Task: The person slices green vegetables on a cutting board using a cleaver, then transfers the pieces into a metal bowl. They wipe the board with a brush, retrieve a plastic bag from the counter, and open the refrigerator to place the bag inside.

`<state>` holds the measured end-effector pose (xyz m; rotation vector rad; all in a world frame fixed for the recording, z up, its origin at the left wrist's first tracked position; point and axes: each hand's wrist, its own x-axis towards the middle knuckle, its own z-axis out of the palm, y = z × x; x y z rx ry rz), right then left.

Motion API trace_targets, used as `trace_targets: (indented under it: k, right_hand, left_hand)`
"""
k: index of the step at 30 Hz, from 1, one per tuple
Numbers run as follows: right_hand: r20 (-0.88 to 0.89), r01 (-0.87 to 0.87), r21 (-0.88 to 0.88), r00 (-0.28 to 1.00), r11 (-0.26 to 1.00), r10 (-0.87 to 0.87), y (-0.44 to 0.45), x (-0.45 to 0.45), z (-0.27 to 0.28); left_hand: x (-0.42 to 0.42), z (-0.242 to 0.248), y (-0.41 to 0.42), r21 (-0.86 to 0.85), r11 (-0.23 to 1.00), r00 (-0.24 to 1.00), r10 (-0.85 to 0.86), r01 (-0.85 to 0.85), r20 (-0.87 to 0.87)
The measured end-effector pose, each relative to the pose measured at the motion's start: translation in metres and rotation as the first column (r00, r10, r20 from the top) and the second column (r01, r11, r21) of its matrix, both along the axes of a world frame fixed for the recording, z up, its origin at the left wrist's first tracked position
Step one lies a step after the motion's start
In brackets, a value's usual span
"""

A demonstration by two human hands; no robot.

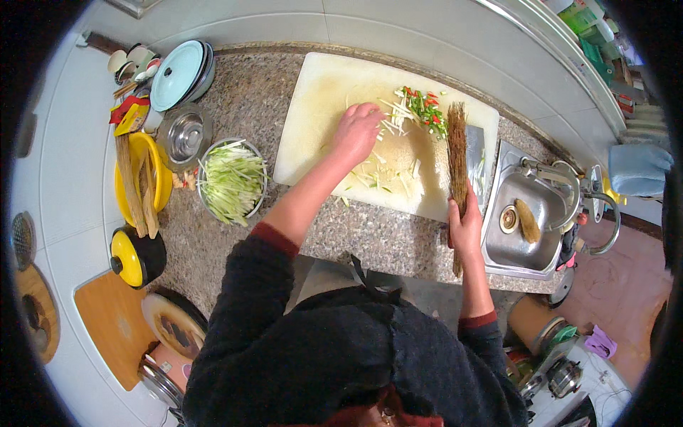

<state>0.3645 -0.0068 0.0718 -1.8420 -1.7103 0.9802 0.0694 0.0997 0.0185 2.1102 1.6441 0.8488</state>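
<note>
My left hand [358, 133] is over a white cutting board [315, 107], its fingertips at a small heap of pale shreds [399, 115]. Whether it pinches any is hidden. Beside that heap lie chopped red and green peppers [429, 109]. My right hand [466, 221] grips a bundled-twig scrubbing brush [457, 144], held lengthwise above the board's right end. A broad metal knife blade [476, 147] shows beside the brush; its handle is mostly hidden, so I cannot tell whether the hand touches it. Loose pale-green shreds [381, 176] are scattered over the board.
Left of the board stands a bowl of shredded green vegetable [233, 181]. Beyond it are a glass bowl [184, 133], a yellow basin [164, 176] and a black pot with a yellow lid [129, 256]. A steel sink [544, 197] at right holds a tan elongated object [527, 221].
</note>
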Motion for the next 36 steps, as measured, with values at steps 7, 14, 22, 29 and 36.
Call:
trace_targets:
  k: [7,14,22,29,36]
  right_hand:
    - [-0.107,0.025,-0.049,0.994,0.999,-0.03,-0.04,0.004,-0.021]
    - [-0.09,0.032,0.021,0.996,0.999,-0.03,-0.052,0.013,-0.04]
    - [-0.113,0.057,0.013,0.992,0.998,-0.055,-0.05,0.015,-0.043]
    - [-0.074,0.084,0.137,0.994,0.987,-0.075,-0.057,0.024,-0.039]
    - [-0.079,0.289,-0.058,0.953,0.956,-0.293,-0.056,0.047,-0.023]
  left_hand:
    - [0.037,-0.015,0.053,-0.058,0.985,0.976,-0.166,0.16,-0.14]
    - [0.002,-0.012,0.008,-0.178,0.962,0.937,-0.248,0.208,-0.246]
    - [0.034,-0.008,0.044,0.151,0.92,0.922,-0.327,0.361,-0.208]
    - [0.014,-0.017,0.006,-0.101,0.97,0.938,-0.238,0.219,-0.253]
    - [0.076,-0.011,-0.031,0.089,0.912,0.891,-0.364,0.4,-0.269]
